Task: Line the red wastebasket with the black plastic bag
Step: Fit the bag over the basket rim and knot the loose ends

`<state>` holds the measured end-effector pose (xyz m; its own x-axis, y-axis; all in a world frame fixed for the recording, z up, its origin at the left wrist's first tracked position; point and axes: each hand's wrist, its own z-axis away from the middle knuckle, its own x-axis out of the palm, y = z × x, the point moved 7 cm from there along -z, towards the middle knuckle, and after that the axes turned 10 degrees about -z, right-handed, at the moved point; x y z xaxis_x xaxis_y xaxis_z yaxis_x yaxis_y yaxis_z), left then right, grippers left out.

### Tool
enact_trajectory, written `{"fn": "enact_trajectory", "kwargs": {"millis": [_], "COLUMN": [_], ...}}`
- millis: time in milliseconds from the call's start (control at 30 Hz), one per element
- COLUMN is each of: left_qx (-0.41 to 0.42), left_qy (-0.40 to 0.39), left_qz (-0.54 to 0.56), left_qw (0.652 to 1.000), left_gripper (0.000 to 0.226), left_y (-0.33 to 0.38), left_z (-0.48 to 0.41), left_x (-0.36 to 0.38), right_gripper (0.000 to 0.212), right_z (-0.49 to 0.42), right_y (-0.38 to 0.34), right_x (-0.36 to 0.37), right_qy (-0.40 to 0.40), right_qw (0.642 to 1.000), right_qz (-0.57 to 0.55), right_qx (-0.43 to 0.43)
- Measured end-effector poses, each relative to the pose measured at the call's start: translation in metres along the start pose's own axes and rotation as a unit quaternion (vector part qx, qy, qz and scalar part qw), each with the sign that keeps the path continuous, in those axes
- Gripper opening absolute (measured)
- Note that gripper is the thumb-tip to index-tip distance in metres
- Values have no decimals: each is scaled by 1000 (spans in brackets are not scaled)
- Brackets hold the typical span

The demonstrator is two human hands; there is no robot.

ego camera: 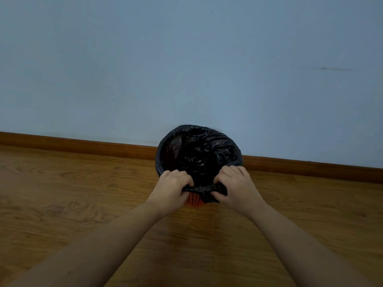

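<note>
The red wastebasket [193, 201] stands on the floor against the wall; only a small patch of its red mesh shows below the near rim. The black plastic bag [199, 154] sits inside it, open, with its edge folded over the rim all around. My left hand [173, 188] pinches the bag's edge at the near rim, left of centre. My right hand [234, 186] pinches the same edge just to the right. Between the two hands the bag's hem is bunched over the rim.
A wooden floor [83, 193] spreads to both sides of the basket. A brown baseboard [93, 145] runs along the foot of a pale blue wall [186, 59] right behind the basket.
</note>
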<state>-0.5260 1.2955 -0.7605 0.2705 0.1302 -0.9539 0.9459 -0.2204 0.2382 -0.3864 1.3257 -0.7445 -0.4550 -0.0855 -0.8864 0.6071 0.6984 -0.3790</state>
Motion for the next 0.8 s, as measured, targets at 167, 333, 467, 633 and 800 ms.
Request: {"fn": "enact_trajectory", "kwargs": {"millis": [167,333,467,633,800], "left_qx": [-2,15,14,8,13], "left_qy": [3,-3,-11,-14,-8], "left_qz": [-5,-9,-12,3,-1], "left_qw": [1000,1000,1000,1000,1000], "left_gripper": [28,27,14,15,10], "left_y": [3,15,15,9,10], "left_z": [1,-3,-3,-1,1], "left_x": [5,7,10,9,6], "right_gripper": [22,20,22,39,17], "right_z": [-1,-1,-1,2,0], "right_y": [-3,-5,-9,-16,-17], "right_x": [2,4,6,8,5], "right_qy": [16,13,-4,-59,-25], "right_qw": [1000,999,998,996,998], "right_qz": [-7,-39,-55,-18,-35], "right_qx": [2,-4,-19,-66,-54]}}
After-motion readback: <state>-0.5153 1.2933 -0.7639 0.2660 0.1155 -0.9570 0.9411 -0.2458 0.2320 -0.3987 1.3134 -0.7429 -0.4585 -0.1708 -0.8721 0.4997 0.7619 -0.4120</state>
